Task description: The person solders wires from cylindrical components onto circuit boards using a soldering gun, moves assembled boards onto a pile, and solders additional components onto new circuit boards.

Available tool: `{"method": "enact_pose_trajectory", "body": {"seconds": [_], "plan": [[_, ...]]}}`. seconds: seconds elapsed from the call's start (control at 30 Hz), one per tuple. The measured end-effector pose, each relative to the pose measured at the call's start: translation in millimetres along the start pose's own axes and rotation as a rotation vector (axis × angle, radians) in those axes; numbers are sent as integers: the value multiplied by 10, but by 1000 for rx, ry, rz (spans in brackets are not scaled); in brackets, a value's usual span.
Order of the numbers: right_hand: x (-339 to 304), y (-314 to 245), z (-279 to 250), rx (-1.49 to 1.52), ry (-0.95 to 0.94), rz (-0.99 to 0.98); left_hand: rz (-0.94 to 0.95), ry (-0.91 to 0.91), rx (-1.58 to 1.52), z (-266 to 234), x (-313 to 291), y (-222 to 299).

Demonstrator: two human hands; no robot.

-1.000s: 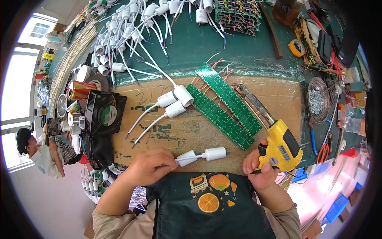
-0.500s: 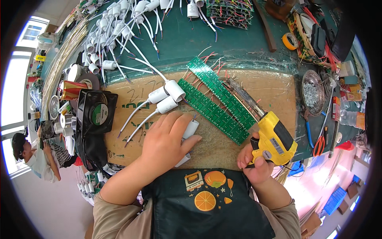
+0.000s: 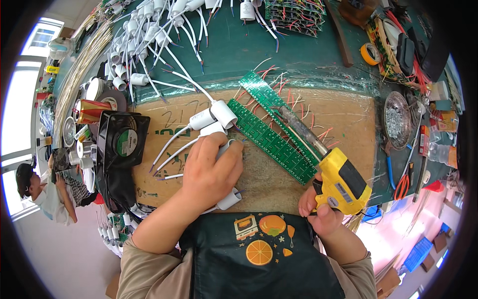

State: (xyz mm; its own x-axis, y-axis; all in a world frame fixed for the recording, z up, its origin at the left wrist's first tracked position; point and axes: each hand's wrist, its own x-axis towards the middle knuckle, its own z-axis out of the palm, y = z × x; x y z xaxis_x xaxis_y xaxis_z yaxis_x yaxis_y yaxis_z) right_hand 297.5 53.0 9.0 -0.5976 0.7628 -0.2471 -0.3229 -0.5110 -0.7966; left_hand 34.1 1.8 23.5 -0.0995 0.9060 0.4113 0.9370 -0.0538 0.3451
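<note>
My left hand (image 3: 209, 167) is closed round a white cylindrical cap with a cable (image 3: 225, 148), mostly hidden by the fingers. It lies beside other white caps (image 3: 223, 113) in a row on the brown cardboard (image 3: 343, 114). Close to my wrist, one more white cap (image 3: 230, 199) rests near the board's front edge. My right hand (image 3: 322, 214) grips a yellow-and-black soldering gun (image 3: 346, 180), its metal barrel pointing up and left. Beneath that barrel are two green circuit board strips (image 3: 271, 140) with red and white wires along their edges.
A heap of white wired caps (image 3: 149, 32) covers the far left. At left stands a black fan (image 3: 122, 142). Stacked circuit boards (image 3: 295, 17) lie at the back. Toward the right are orange tape (image 3: 370, 54), a metal dish (image 3: 398, 122) and pliers (image 3: 390, 167). Another person (image 3: 47, 194) sits far left.
My left hand has moved the white cap forward and left, up to the row of others. The lower cap shows more fully. My right hand still holds the soldering gun, nearly unmoved.
</note>
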Motion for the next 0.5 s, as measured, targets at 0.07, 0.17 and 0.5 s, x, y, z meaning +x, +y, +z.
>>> {"method": "enact_pose_trajectory", "body": {"seconds": [0.07,0.17,0.5], "plan": [[-23,-4,-49,-70,-45,40,-3,19,10,34,17,-18],[-64,-24,-120,-221,-118,82,-5,48,20,63,31,-15],[-124,-16,-214,-362,-205,96,-28,89,14,121,46,-6]]}}
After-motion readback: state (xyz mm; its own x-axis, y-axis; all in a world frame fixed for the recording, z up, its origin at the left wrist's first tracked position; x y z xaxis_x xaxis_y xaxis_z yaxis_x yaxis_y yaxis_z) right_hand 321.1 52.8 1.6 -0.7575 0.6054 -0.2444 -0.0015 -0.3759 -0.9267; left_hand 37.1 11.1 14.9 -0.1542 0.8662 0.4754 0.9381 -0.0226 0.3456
